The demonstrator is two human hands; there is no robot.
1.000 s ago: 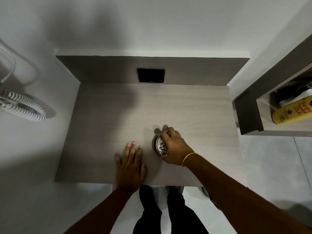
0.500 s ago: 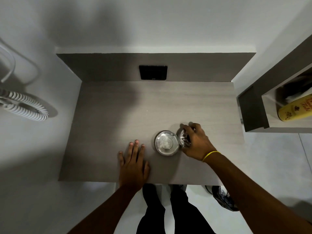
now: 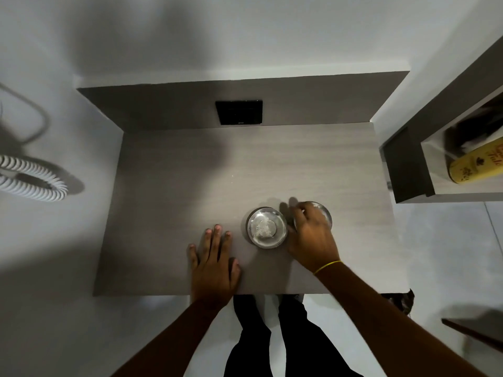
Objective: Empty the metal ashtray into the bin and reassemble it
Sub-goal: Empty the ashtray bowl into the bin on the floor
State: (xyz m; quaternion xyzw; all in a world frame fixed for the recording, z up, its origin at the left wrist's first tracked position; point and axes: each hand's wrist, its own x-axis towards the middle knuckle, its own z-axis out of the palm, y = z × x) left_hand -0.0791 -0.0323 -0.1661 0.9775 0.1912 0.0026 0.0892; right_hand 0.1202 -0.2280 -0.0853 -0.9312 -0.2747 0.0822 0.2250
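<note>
The round metal ashtray bowl (image 3: 267, 228) stands open on the grey wooden desk (image 3: 190, 191), with pale ash or crumpled scraps in its bottom. Right beside it lies the metal ashtray lid (image 3: 324, 212), mostly covered by my right hand (image 3: 310, 232), whose fingers curl over it. The lid rests on the desk or just above it; I cannot tell which. My left hand (image 3: 213, 257) lies flat, palm down, fingers spread, to the left of the bowl and apart from it. A dark bin (image 3: 402, 299) peeks out under the desk's front right corner.
A black socket plate (image 3: 239, 112) sits in the desk's back panel. A shelf unit (image 3: 408, 164) on the right holds a yellow bottle (image 3: 476, 165). A white coiled hose (image 3: 32, 180) hangs on the left wall. My legs stand below the desk's front edge.
My right hand lifted the lid off the ashtray bowl and carried it to the right, down beside the bowl. The bowl's inside now shows. My left hand stayed flat on the desk.
</note>
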